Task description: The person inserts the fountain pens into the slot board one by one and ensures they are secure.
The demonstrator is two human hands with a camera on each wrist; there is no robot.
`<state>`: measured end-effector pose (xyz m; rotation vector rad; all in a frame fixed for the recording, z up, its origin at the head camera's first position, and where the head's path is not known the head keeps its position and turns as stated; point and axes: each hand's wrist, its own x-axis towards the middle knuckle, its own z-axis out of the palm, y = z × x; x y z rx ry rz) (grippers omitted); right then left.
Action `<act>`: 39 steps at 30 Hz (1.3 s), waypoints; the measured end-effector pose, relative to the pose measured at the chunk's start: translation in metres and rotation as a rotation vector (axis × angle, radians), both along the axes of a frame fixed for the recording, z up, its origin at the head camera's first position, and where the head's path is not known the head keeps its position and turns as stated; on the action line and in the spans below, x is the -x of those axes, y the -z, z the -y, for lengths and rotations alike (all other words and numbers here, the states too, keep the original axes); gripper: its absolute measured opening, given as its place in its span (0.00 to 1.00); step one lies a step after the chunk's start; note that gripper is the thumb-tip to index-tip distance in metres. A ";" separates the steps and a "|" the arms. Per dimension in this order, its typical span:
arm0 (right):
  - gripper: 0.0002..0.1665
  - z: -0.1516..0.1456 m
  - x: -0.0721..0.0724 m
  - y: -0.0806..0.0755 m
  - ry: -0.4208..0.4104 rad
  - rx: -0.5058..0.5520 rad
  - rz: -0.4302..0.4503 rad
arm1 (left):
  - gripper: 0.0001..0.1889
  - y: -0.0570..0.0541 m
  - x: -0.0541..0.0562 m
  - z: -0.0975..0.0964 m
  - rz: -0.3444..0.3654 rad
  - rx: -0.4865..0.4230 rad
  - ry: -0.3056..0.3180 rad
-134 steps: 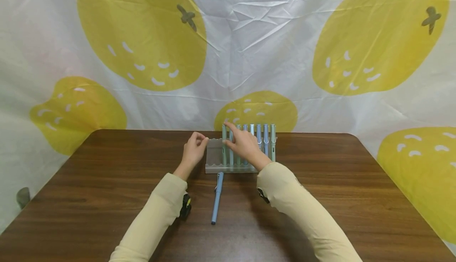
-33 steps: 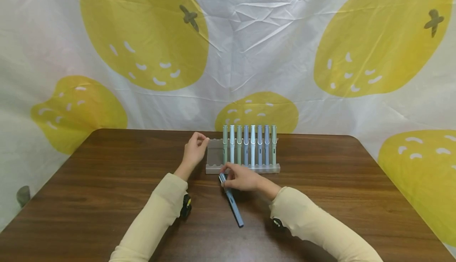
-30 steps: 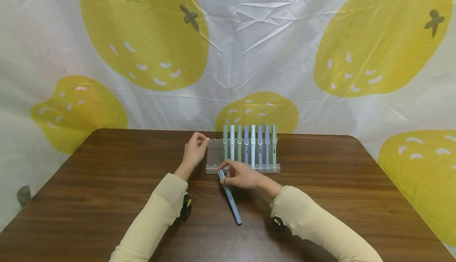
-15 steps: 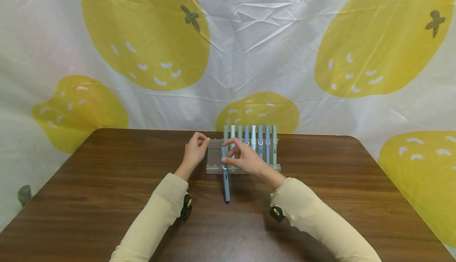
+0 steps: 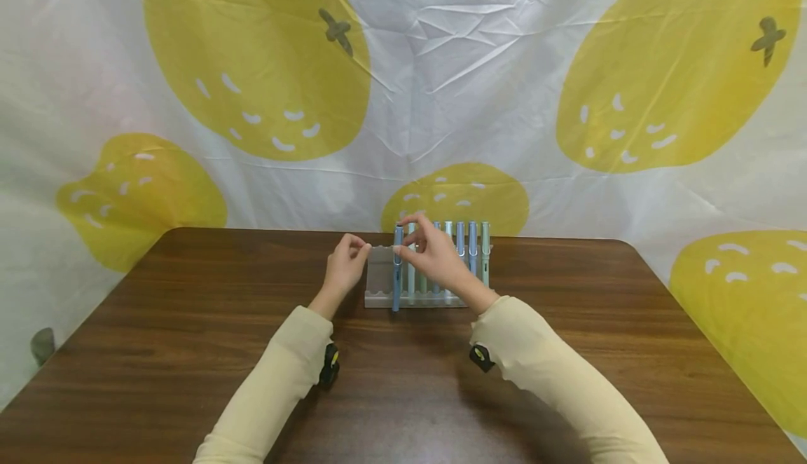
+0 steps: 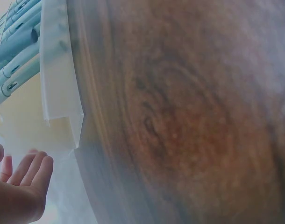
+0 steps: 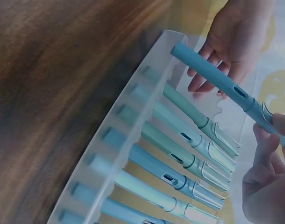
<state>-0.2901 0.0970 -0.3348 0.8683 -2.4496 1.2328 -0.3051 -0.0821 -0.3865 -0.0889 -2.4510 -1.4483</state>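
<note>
My right hand pinches a blue capped pen by its cap, thumb on one side and fingers at the top. The pen stands nearly upright in front of the clear pen rack; in the right wrist view its barrel is raised off the rack, beyond the endmost green pen. My left hand pinches the rack's upper left corner with thumb and forefinger. Several green, pale blue and blue pens stand side by side in the rack's notches, some hidden behind my right hand.
The rack stands on a brown wooden table, near its back edge. Notches at the rack's left end hold no pens. A white cloth with yellow fruit prints hangs behind the table. Black wrist cameras sit at both sleeves.
My right hand has taken the blue pen up from the table, swung it upright and carried it back to the rack. My left hand has stayed at the rack's corner.
</note>
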 end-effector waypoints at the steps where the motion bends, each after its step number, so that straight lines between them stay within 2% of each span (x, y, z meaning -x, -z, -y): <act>1: 0.22 0.001 0.001 -0.001 0.004 0.002 -0.020 | 0.09 0.000 0.000 0.000 0.005 -0.001 0.002; 11: 0.21 0.006 0.005 -0.003 0.057 0.083 -0.159 | 0.10 0.000 0.000 0.001 0.010 -0.001 0.010; 19: 0.21 0.010 0.007 0.007 0.102 0.054 -0.289 | 0.09 -0.001 0.000 0.001 0.012 -0.003 0.011; 30: 0.21 0.014 0.004 0.019 0.086 0.017 -0.248 | 0.09 -0.001 0.000 0.000 -0.002 0.006 0.004; 39: 0.21 0.014 0.008 0.022 0.069 0.026 -0.205 | 0.09 -0.001 -0.001 0.001 0.003 -0.005 0.007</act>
